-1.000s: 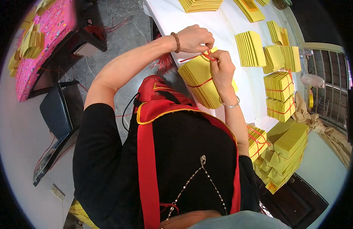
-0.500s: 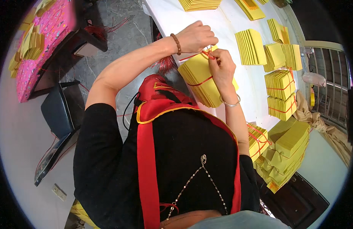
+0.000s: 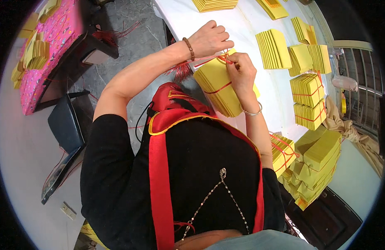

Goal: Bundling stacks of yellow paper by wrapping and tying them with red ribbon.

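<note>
A bundle of folded yellow paper [image 3: 211, 78] sits at the near edge of the white table, with a red string [image 3: 218, 89] running round its middle. Above its far end, my left hand [image 3: 211, 38] is closed, its fingertips pinching an upright part of the string. My right hand [image 3: 242, 73] is closed as well. Its thumb and forefinger grip the string where the strands cross over the bundle, and the rest of that hand lies along the bundle's right side. The exact shape of the crossing is too small to make out.
Several yellow paper stacks [image 3: 273, 49] stand across the white table [image 3: 246, 29]; some are tied bundles [image 3: 307, 90]. A big yellow pile [image 3: 321, 154] is at the right. Red strings [image 3: 181, 71] hang by the table's left edge. A dark chair [image 3: 66, 123] stands left.
My left hand has shifted slightly left and pulled the string a little. My right hand stays at the crossing, and the bundle keeps its place.
</note>
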`<state>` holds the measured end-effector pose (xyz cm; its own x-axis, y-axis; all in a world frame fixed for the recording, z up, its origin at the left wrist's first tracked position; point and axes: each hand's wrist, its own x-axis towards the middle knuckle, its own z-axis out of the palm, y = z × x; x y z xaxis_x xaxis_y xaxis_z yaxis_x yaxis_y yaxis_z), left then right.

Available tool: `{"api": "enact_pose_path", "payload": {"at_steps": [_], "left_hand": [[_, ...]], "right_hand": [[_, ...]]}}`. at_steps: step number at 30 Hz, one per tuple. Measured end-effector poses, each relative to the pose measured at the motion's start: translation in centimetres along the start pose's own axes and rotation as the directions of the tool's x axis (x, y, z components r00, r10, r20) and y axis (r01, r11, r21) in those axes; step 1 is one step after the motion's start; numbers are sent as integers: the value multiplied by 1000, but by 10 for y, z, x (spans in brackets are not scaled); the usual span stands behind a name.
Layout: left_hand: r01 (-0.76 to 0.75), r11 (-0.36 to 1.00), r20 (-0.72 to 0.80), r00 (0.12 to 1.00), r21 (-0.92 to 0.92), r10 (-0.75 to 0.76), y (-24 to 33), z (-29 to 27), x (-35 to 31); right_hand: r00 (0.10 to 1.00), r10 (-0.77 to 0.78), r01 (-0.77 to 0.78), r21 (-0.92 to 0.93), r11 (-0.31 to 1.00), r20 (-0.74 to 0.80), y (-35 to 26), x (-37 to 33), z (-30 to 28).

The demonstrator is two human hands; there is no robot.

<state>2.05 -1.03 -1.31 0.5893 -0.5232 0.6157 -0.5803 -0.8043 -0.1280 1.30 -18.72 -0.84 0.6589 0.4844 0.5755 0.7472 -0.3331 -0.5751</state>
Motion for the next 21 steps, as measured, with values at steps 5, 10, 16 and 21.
{"api": "enact_pose_path", "payload": {"at_steps": [5, 10, 16, 21], "left_hand": [[-64, 996, -1, 998, 58, 64, -3, 0, -5], [-105, 994, 71, 992, -7, 105, -19, 14, -17], [508, 626, 380, 861, -592, -339, -15, 37, -20], [691, -89, 654, 626, -718, -424, -8, 32, 5]], "right_hand": [[1000, -23, 23, -78, 997, -6, -2, -2, -1], [991, -112, 126, -254, 959, 71, -9, -5, -13], [991, -21, 55, -263, 963, 130, -6, -11, -15], [979, 138, -109, -188, 976, 150, -4, -15, -20]]}}
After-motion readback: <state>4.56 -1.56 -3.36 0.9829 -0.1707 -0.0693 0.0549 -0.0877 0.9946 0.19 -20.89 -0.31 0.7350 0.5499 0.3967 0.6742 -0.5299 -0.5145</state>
